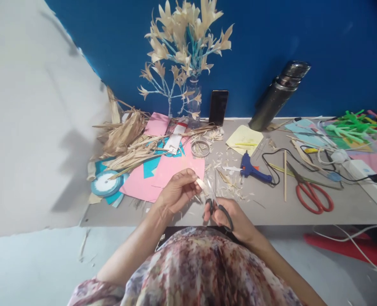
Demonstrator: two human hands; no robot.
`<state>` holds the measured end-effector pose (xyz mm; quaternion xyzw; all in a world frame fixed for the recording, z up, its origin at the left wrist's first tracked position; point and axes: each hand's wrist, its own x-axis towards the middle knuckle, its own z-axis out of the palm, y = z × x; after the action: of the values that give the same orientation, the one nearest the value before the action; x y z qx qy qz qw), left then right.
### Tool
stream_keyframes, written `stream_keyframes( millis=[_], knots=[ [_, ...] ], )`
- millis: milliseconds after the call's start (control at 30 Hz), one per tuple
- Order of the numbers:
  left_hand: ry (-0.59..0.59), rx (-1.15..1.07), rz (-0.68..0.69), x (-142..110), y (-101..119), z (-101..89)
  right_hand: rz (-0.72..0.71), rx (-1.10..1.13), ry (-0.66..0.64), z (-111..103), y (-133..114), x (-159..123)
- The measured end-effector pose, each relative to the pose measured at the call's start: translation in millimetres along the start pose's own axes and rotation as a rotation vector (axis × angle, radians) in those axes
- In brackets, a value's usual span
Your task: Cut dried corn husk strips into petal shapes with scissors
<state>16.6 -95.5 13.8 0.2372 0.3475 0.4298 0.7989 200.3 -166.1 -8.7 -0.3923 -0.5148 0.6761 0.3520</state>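
Observation:
Between the thumb and fingers of my left hand (181,190) is a small pale piece of dried husk (201,184). My right hand (224,211) grips black-handled scissors (211,190) by their finger loops. The blades point away from me and stand apart, close beside the husk piece; whether they touch it I cannot tell. Cut husk scraps (231,183) lie scattered on the table around both hands. Pink paper (166,173) spreads under and left of my left hand.
Dried husks (125,134) are heaped at the left behind a blue ribbon spool (107,182). A blue glue gun (252,169), red-handled scissors (314,195) and a power strip (371,180) lie rightward. Along the wall stand a phone (218,107), a leaning flask (276,100) and husk flowers (188,38).

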Motion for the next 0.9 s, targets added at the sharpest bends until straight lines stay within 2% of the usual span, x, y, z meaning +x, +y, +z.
stream_keyframes(
  millis=[167,367,900],
  knots=[
    [0.000,0.034,0.025,2.5,0.1,1.6,0.079,0.027,-0.032,4.8,2.0,-1.1],
    [-0.013,0.075,0.057,3.7,-2.6,-1.4,0.035,-0.009,-0.035,2.3,5.9,-1.1],
    [0.007,0.121,0.069,2.3,-0.2,1.2,0.098,-0.024,0.003,3.8,5.5,-1.4]
  ],
)
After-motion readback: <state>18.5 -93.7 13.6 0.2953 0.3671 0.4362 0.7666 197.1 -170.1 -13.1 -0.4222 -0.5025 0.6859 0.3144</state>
